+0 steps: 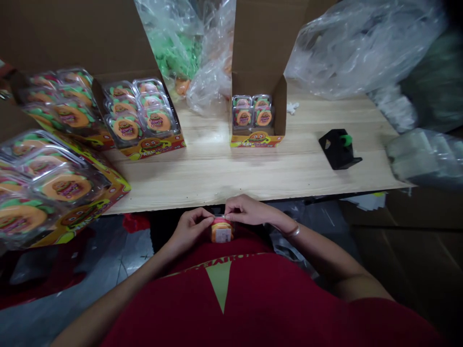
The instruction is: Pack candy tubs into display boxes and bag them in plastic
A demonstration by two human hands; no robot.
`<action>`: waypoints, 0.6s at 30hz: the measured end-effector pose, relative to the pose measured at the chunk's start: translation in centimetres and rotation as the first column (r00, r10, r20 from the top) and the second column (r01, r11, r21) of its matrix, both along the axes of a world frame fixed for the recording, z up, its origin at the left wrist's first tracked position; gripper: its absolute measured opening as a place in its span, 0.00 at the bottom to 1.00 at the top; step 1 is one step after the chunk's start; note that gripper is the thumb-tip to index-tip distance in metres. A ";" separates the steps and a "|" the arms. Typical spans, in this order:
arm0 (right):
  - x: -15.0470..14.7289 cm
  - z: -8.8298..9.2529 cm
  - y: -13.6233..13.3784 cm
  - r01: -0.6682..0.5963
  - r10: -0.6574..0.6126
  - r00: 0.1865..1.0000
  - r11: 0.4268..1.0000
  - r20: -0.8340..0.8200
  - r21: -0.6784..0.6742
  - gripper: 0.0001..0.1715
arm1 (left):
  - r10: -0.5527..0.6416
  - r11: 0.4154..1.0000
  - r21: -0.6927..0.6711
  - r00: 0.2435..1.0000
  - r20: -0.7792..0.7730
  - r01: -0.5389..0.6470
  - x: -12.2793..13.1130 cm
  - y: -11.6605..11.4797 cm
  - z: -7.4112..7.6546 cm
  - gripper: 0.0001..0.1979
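Orange burger toy pack (222, 228) pinched between two hands, just off the table (224, 176)

I look down through the head camera at the middle of the table's near edge. Just in front of it, the left hand (191, 225) and right hand (248, 210) hold the pack by its upper corners, both grips narrow, thumb against fingers. I can see a white barcode label (223, 235) on it, and a bracelet (294, 231) on the right wrist.

Toward the far edge, I see an open display carton (256, 140) with four similar packs (264, 117) showing inside. Two fuller cartons (154, 148) stand toward the left end, and another carton (97, 207) covers the near left corner. A black tape dispenser (338, 152) sits toward the right edge. Clear plastic bags (347, 53) lie along the far edge, one around green pieces (177, 55).
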State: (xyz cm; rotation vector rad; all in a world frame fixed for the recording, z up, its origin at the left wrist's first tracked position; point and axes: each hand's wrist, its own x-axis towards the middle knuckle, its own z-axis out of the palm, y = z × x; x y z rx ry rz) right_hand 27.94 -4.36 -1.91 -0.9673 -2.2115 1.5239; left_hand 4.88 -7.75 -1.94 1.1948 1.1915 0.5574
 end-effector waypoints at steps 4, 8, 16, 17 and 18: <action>-0.7 0.4 -0.2 -0.012 0.012 1.000 0.999 0.001 0.031 0.05 | -0.020 0.998 0.061 1.000 -0.020 0.021 0.2 -0.3 -0.2 0.14; -2.3 0.8 0.4 0.069 -0.068 0.998 0.984 -0.009 0.166 0.07 | -0.037 0.984 0.170 0.996 -0.076 0.049 0.3 1.3 0.1 0.12; -3.9 -1.1 -4.4 0.709 -0.723 0.689 0.687 -0.054 -0.159 0.27 | 0.153 0.969 0.201 0.988 -0.032 -0.144 -0.2 1.9 1.8 0.13; -3.6 -1.9 -4.7 0.722 -0.735 0.678 0.666 -0.002 -0.186 0.28 | 0.157 0.977 0.150 0.987 -0.031 -0.151 -0.3 1.1 1.1 0.10; -3.3 -2.6 -4.6 0.712 -0.717 0.695 0.679 0.046 -0.181 0.28 | 0.153 0.985 0.087 0.988 -0.024 -0.150 -0.3 0.3 0.1 0.08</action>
